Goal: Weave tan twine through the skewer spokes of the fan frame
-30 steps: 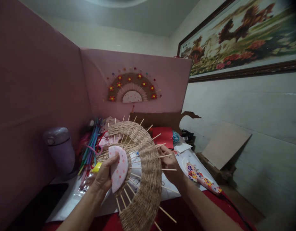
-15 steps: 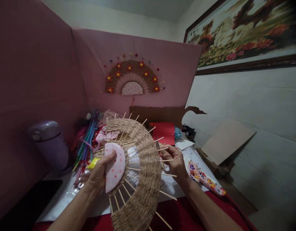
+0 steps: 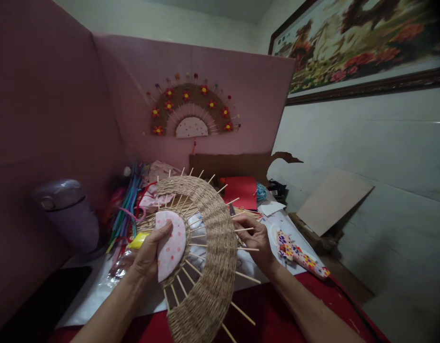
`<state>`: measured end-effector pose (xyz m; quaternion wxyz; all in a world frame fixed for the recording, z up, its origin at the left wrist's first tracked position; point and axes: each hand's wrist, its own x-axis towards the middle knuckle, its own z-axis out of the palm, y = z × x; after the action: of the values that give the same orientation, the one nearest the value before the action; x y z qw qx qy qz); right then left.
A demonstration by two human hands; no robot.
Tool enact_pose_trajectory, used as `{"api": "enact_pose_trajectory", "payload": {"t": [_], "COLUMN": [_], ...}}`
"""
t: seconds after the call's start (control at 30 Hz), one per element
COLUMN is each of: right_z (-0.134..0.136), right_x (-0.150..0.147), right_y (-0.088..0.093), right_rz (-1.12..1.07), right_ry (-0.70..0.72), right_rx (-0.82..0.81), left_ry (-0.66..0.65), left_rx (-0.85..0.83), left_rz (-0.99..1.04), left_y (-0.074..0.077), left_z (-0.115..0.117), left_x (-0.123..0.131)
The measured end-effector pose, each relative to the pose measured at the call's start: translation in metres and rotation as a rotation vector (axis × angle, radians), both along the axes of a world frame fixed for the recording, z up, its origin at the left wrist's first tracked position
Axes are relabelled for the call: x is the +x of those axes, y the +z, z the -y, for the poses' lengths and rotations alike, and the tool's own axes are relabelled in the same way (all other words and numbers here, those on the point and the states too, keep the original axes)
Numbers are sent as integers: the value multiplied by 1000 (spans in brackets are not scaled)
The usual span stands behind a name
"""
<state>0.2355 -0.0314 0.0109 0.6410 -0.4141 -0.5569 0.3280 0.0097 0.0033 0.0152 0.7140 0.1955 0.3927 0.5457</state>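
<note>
A half-round woven fan [image 3: 218, 247] of tan cord stands upright before me, its thin wooden sticks poking out past the outer edge. At its centre sits a pale pink felt half-circle [image 3: 173, 252] with red dots. My left hand [image 3: 147, 255] grips this centre, thumb on the felt and the other fingers hidden behind. At the fan's right rim, my right hand [image 3: 257, 238] has its fingers closed among the stick ends. What they pinch is partly covered by the fan and cannot be made out.
A finished-looking fan with red flowers [image 3: 191, 97] hangs on the pink board behind. Pipe cleaners [image 3: 129, 209] and a purple bottle [image 3: 72, 214] stand left. Red sheets [image 3: 240, 193], blue yarn [image 3: 261, 191] and a flower-patterned glue gun [image 3: 302, 257] with a cord lie right.
The background has shifted slightly left and up in the view. My right hand stays at the fan's rim with its fingers closed, a little higher and farther left. My left grip is unchanged.
</note>
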Motion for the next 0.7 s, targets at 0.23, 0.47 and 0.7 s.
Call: {"api": "enact_pose_trajectory", "payload": {"t": [0.23,0.47,0.7], "right_z": [-1,-4,1], "right_x": [12,23,24], "right_y": [-3,1,3], "right_rz": [70,94,214], "right_ry": [7,-24,-130], "right_rx": [29,66,188], "left_ry": [65,78,89], "left_rx": [15,66,101], "left_rz": [-49,-125,-156], "left_y": [1,0,-2], "left_z": [-7,-11,-15], "left_x": [-4,-11,-16]}}
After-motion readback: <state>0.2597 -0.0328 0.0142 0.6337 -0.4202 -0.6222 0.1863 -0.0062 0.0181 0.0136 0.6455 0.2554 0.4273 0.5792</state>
